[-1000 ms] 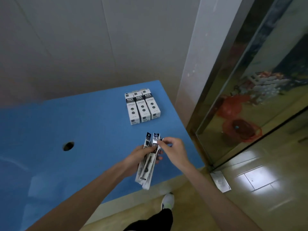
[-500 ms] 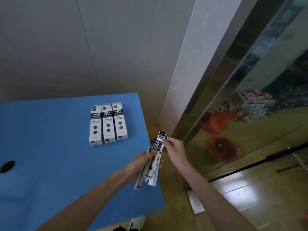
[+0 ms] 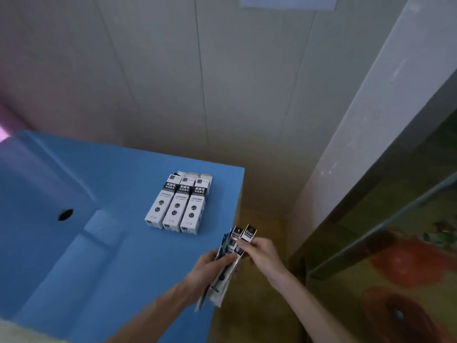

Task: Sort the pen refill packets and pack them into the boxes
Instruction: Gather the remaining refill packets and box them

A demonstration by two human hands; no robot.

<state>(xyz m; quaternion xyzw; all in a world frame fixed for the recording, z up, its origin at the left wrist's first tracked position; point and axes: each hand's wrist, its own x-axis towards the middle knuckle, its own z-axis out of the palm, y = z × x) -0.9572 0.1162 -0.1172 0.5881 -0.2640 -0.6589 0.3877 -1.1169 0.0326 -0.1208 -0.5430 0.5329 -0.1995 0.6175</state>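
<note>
The packets [image 3: 228, 263] are long, narrow clear sleeves with black-and-white printed headers, gathered into a loose fan of several. The fan is held in the air over the table's [image 3: 99, 256] right front corner, its header ends pointing up and away, its lower ends blurred. Three boxes [image 3: 178, 206] lie flat side by side on the blue table, near its right edge and beyond the hands; they are white with a black band of print, and their far-end flaps look open.

The left hand [image 3: 210, 268] grips the bundle around its middle, fingers curled under it and thumb over the top. The right hand [image 3: 259, 251] pinches the header of the rightmost packet between thumb and fingertips, wrist bent toward the left hand. Both forearms reach in from the lower edge.

Compared with half a second ago, the view has swung left and tilted up: more table shows, with its round hole [image 3: 65, 215] well left of the boxes. The grips look unchanged.
</note>
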